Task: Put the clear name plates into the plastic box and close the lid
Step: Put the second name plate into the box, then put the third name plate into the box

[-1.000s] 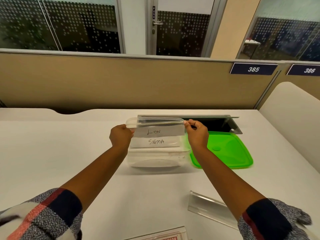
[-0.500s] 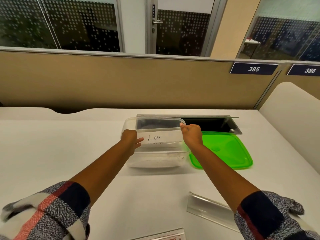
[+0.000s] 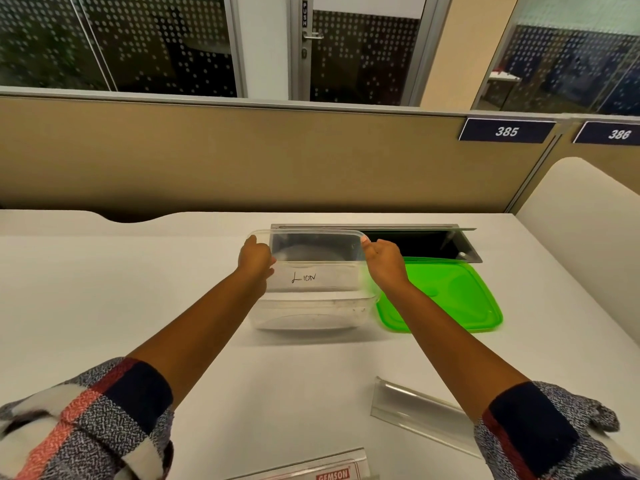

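Note:
A clear plastic box [image 3: 311,315] stands open in the middle of the white desk. A clear name plate with a paper insert reading "LION" [image 3: 313,278] leans inside it, low against the near wall. My left hand [image 3: 255,260] curls around the plate's left end at the box's left rim. My right hand [image 3: 385,260] pinches the right end, thumb at the box's far right corner. The green lid [image 3: 453,301] lies flat just right of the box. A second clear name plate [image 3: 415,415] lies on the desk near my right forearm.
A third plate with a red "GEMSON" label [image 3: 332,474] sits at the bottom edge. An open cable slot with a raised metal flap [image 3: 433,242] lies behind the box and lid. A tan partition [image 3: 242,161] bounds the desk at the back.
The LION plate has gone down from above the box into it, covering the "SIGMA" plate seen earlier. Both hands followed it down and now sit at the box's side rims.

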The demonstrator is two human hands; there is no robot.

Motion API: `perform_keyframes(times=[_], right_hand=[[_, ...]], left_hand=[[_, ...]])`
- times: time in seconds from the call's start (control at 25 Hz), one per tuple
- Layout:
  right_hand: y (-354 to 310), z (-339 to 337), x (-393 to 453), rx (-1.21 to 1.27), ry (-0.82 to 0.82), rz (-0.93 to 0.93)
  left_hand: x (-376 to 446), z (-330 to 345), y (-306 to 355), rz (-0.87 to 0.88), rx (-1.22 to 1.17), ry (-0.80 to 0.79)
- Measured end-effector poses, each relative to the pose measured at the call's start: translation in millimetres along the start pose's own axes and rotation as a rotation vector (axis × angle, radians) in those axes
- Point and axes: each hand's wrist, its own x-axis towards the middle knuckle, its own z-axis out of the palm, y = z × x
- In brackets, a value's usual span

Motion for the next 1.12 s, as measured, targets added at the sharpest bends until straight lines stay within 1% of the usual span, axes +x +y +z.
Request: perform_keyframes(times=[0.16, 0.28, 0.36, 0.48, 0.68, 0.8, 0.88, 1.12], right_hand=[[0.8, -9.9, -29.2, 0.014, 0.019, -0.115], [0.7, -19.9, -62.3, 0.007, 0.092, -0.207], [1.6, -28.4, -87.6, 0.000, 0.108, -0.262], [5.3, -36.9, -122.8, -0.032, 0.090, -0.311], [30.1, -39.3, -177.3, 0.012, 0.072, -0.347], [52.6, -33.6, -210.2, 0.091, 0.015, -0.314], [69.6, -28.8, -228.5, 0.094, -0.024, -0.286], [110.7, -23.5, -269.1, 0.066, -0.127, -0.188]], left_hand=[[-22.5, -16.1, -7.5, 0.232, 0.182, -0.008], [-49.2, -30.5, -18.8, 0.360, 0.257, -0.013], [-67.0, -42.3, -27.8, 0.412, 0.296, -0.019], [-91.2, -59.7, -38.3, 0.459, 0.353, 0.007], [-131.0, -107.5, -74.7, 0.586, 0.304, 0.065], [-150.3, -141.1, -109.7, 0.599, 0.359, 0.101], [-160.6, -157.3, -131.8, 0.584, 0.383, 0.118], [-178.8, -189.4, -184.7, 0.492, 0.373, 0.071]])
